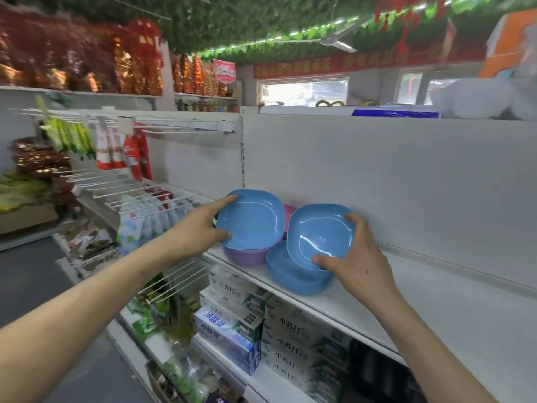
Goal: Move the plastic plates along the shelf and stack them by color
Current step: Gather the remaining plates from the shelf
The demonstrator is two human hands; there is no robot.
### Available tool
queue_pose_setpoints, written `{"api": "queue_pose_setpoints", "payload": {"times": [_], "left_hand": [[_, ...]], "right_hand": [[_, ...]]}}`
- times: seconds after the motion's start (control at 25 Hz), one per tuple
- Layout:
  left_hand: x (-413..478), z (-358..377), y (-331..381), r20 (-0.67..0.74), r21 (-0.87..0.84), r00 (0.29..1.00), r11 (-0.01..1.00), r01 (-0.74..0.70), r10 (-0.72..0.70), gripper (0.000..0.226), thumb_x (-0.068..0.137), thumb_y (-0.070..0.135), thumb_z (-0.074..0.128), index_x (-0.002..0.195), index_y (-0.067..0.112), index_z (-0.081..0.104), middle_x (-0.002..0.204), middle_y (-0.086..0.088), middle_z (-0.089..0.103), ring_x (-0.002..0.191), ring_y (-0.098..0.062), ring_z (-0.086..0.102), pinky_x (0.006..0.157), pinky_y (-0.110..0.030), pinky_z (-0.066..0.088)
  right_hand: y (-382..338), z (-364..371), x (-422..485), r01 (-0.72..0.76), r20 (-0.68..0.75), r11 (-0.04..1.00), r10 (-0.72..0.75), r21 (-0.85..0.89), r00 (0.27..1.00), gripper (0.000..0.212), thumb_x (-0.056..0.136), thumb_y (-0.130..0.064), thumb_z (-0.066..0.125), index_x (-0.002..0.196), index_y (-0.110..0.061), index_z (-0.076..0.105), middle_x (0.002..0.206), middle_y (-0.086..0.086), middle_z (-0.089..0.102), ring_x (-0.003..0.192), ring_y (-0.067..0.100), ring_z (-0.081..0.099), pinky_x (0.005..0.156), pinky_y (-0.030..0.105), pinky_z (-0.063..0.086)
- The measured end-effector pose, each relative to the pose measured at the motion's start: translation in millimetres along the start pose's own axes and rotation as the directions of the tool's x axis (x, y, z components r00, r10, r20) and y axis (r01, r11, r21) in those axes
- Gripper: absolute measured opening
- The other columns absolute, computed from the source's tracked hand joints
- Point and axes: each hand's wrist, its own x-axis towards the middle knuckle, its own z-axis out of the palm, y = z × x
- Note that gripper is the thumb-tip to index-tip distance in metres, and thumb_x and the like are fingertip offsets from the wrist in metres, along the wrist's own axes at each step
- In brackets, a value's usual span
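Left hand [197,228]: fingers pinch a tilted blue plate [250,219] by its rim, above the purple stack [247,255].
Right hand [357,263]: fingers grasp a second blue plate [319,237], tilted on the blue stack [296,277] near the shelf [377,301] edge.
Risk: either plate may slip from its rim hold; a nudge could push the blue stack off.

Landmark: stack of blue square plastic plates [293,282] on the white metal shelf [436,303], near its front edge. Tilted on the stack: single blue square plastic plate [319,231], right hand [359,258] holding its right rim. Just left of the stack: pile of purple plastic plates [247,256], second blue square plastic plate [251,219] on top, left hand [194,228] holding its left rim. Behind the stack: pink plastic plate [289,212]. Below the stack: white cardboard boxes [290,330].
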Motion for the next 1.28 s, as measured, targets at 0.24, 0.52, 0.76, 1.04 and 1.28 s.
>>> {"api": "queue_pose_setpoints", "payload": {"times": [0.24,0.52,0.76,1.04,1.28], "left_hand": [[68,3,-25,0.102,-0.157,0.986,0.981,-0.114,0.131,0.079,0.089,0.010,0.071,0.151,0.048,0.041,0.133,0.009,0.052,0.080,-0.002,0.062,0.066,-0.008,0.044],[102,-3,-46,0.223,-0.247,0.934,0.943,-0.222,0.278,0.076,0.090,0.011,0.071,0.152,0.045,0.043,0.129,0.003,0.055,0.077,-0.010,0.060,0.067,-0.015,0.043],[107,-3,-70,0.301,-0.353,0.882,0.902,-0.250,0.363,0.077,0.089,0.012,0.073,0.151,0.047,0.043,0.128,0.001,0.057,0.086,-0.016,0.063,0.074,-0.022,0.045],[117,-1,-61,0.347,-0.440,0.836,0.861,-0.254,0.424,0.073,0.089,0.012,0.074,0.150,0.041,0.047,0.116,-0.001,0.061,0.078,-0.011,0.056,0.070,-0.023,0.044],[107,35,-23,0.489,-0.373,0.727,0.869,-0.325,0.482,0.072,0.089,0.016,0.074,0.153,0.034,0.045,0.127,0.006,0.056,0.096,-0.005,0.054,0.073,-0.011,0.039]], "right_hand": [[-15,22,-11,-0.181,-0.116,0.977,0.167,-0.116,0.979,0.098,0.068,-0.051,0.084,0.147,-0.041,0.026,0.149,-0.019,0.043,0.123,0.018,0.053,0.084,0.036,0.040],[-56,51,-28,-0.399,-0.180,0.847,0.357,-0.350,0.916,0.100,0.066,-0.067,0.075,0.149,-0.035,0.030,0.145,-0.010,0.050,0.123,0.021,0.057,0.093,0.042,0.050],[-77,60,-29,-0.499,-0.153,0.679,0.504,-0.538,0.850,0.081,0.073,-0.077,0.066,0.139,-0.032,0.053,0.119,-0.001,0.045,0.115,0.025,0.058,0.088,0.040,0.049],[-80,67,-26,-0.527,-0.133,0.664,0.548,-0.531,0.826,0.081,0.070,-0.080,0.068,0.138,-0.036,0.059,0.127,0.002,0.046,0.114,0.025,0.058,0.096,0.042,0.051],[-75,49,-48,-0.548,-0.434,0.766,0.390,-0.335,0.812,0.047,0.092,-0.057,0.056,0.135,-0.036,0.056,0.132,0.004,0.052,0.099,0.022,0.056,0.081,0.036,0.041]]}}
